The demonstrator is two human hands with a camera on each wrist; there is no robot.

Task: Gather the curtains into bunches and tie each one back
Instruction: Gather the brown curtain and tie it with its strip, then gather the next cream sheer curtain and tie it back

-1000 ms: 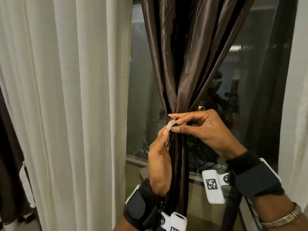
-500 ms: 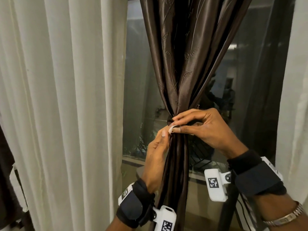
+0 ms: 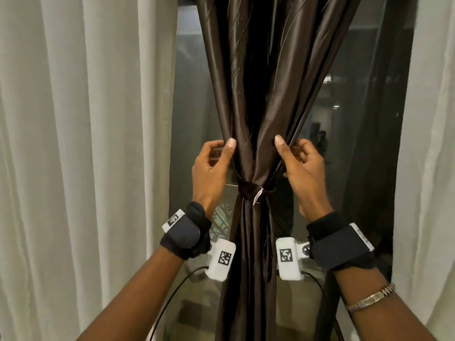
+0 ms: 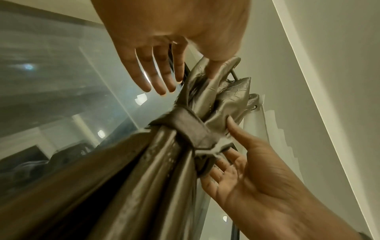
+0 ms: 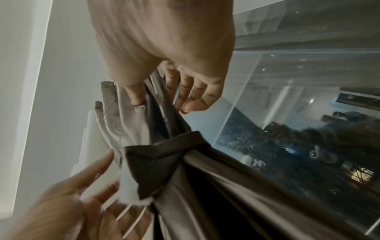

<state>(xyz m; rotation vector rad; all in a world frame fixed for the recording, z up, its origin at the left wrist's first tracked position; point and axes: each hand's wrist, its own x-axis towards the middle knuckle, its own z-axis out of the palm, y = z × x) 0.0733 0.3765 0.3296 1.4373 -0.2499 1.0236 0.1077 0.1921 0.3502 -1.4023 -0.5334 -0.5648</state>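
A glossy brown curtain [image 3: 248, 107] hangs gathered in a bunch in front of the window. A brown tieback [image 3: 248, 189] is wrapped round its waist, and the tieback's white end tab [image 3: 258, 196] sticks out at the front. Just above the tie, my left hand [image 3: 222, 147] pinches the left fold, thumb in front and fingers behind. On the other side, my right hand [image 3: 288, 146] pinches the right fold the same way. The left wrist view shows the tieback [image 4: 189, 128] close up; the right wrist view shows the tieback [image 5: 160, 159] and its white tab [image 5: 129, 191].
A cream curtain [image 3: 86, 143] hangs loose on the left, and another cream curtain [image 3: 430, 143] on the right. Dark window glass [image 3: 192, 119] lies behind the bunch. Thin cables trail from both wrist cameras near the bottom.
Both hands have let go of the tieback's white end and moved up and apart, onto the curtain folds just above the tie. The tieback now stays wrapped on its own.
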